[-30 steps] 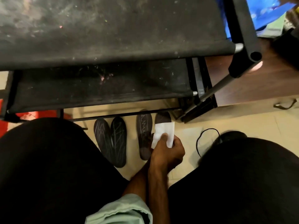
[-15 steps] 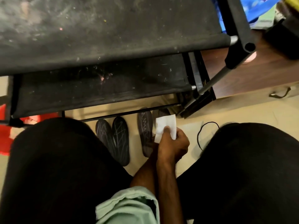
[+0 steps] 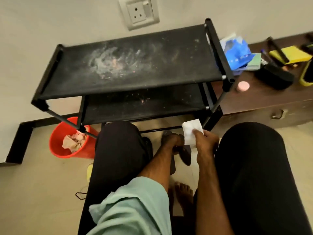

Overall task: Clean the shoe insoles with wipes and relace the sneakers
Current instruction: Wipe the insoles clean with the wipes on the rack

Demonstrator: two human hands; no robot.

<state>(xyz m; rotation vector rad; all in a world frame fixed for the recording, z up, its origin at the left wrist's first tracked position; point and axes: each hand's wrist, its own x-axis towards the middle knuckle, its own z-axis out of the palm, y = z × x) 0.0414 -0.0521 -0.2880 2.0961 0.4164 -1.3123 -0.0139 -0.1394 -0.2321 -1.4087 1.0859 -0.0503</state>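
Observation:
My right hand (image 3: 207,141) pinches a white wipe (image 3: 192,131) between thumb and fingers, held above the floor between my knees. My left hand (image 3: 176,140) reaches down beside it and grips a dark insole (image 3: 185,156), which is lifted at a slant just left of the wipe. Another dark insole (image 3: 166,133) lies on the floor under my left hand, and a third (image 3: 147,141) shows partly behind my left knee. No sneaker is clearly visible. A black lace (image 3: 81,195) lies on the floor to the left.
A dusty black two-tier shoe rack (image 3: 135,65) stands right ahead against the wall. A red bucket (image 3: 57,150) with crumpled paper sits at its left. A low brown cabinet (image 3: 271,102) with a blue bag and yellow items is on the right. My bare foot (image 3: 184,192) rests below.
My head has lifted, so the view takes in the whole rack. My left hand has come in and taken hold of an insole. The right hand still holds the wipe, now higher.

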